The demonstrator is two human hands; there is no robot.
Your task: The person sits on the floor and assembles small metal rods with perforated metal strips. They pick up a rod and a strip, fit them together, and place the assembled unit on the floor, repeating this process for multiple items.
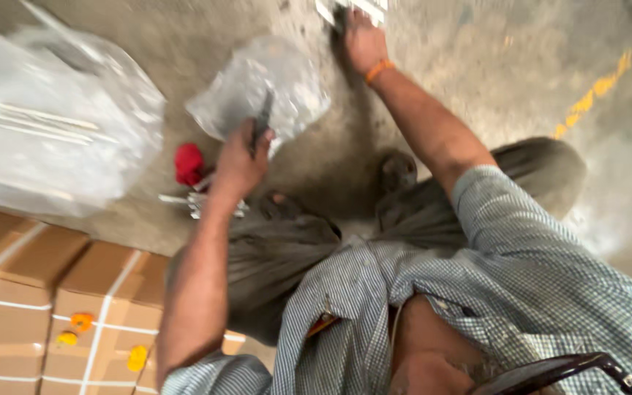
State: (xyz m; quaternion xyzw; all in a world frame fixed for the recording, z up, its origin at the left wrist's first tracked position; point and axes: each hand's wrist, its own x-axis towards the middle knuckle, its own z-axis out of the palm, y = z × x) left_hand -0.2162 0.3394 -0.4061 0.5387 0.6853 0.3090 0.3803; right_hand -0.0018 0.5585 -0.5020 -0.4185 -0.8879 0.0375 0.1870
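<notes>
Left hand (241,157) grips dark tool (262,117) against plastic bag (261,84).

The floor (477,58) is bare grey concrete, rough and mottled with paler dusty patches. A worn, broken yellow painted line (592,95) runs slantwise across it near the upper right corner. Along the left edge of the floor stand brown cardboard boxes (53,292), sealed with white strapping and pale tape and packed tightly side by side; a few small orange-yellow marks dot their tops. Even, soft light falls over the floor, brightest toward the right edge, with only faint shadows. No walls or windows show.
</notes>
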